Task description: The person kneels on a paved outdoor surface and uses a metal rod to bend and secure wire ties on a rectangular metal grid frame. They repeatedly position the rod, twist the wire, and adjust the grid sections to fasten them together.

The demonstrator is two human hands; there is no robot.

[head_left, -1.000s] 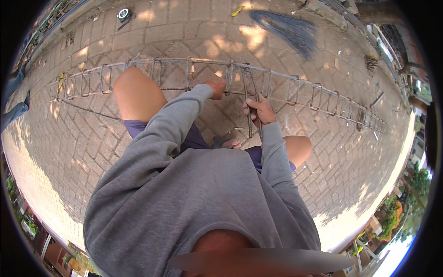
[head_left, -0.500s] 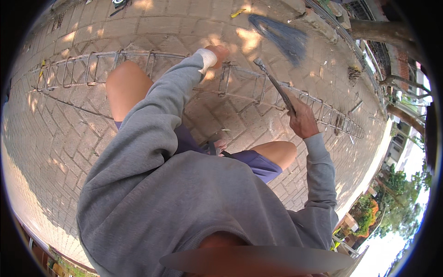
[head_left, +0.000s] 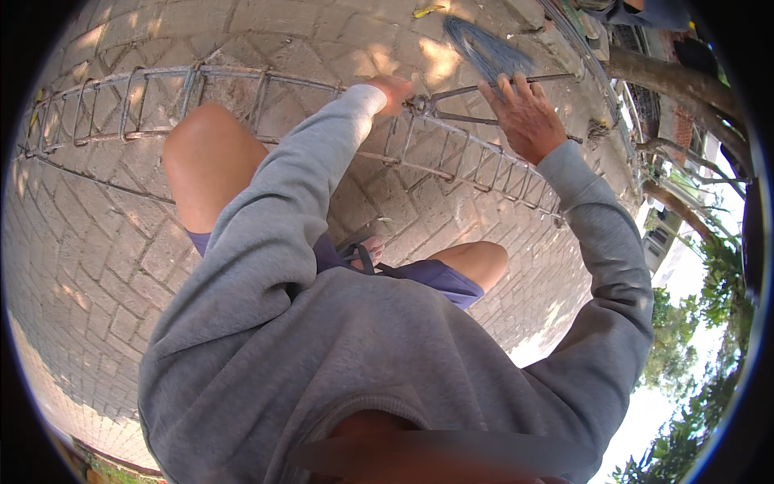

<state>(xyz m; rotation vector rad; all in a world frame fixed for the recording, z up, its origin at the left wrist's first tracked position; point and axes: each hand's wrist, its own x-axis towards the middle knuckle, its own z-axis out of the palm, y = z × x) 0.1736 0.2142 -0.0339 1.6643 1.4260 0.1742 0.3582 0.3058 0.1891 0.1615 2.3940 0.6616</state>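
Observation:
A long rebar cage (head_left: 294, 79) of rusty bars and square stirrups lies across the ground before my knees. My left hand (head_left: 393, 93) is closed on its upper bar, thumb raised; most of its fingers are hidden. Just right of that hand, the jaws of long-handled pincers (head_left: 459, 91) meet the bar at a stirrup joint. The pincers' two handles stand spread apart. Over them lies my right hand (head_left: 528, 117), its fingers hooked across the upper handle and its palm near the lower one.
A bundle of grey tie wire (head_left: 488, 48) lies on the brick paving (head_left: 266, 218) beyond the pincers. Near it is a small yellow object (head_left: 428, 11). Tree trunks (head_left: 673, 77) and more bars stand at the right. A loose rod (head_left: 105, 181) runs beside the cage at left.
The pincers have come from upright beside the cage onto the joint by my left hand, and their handles have spread. My right hand moved up and away from me with them.

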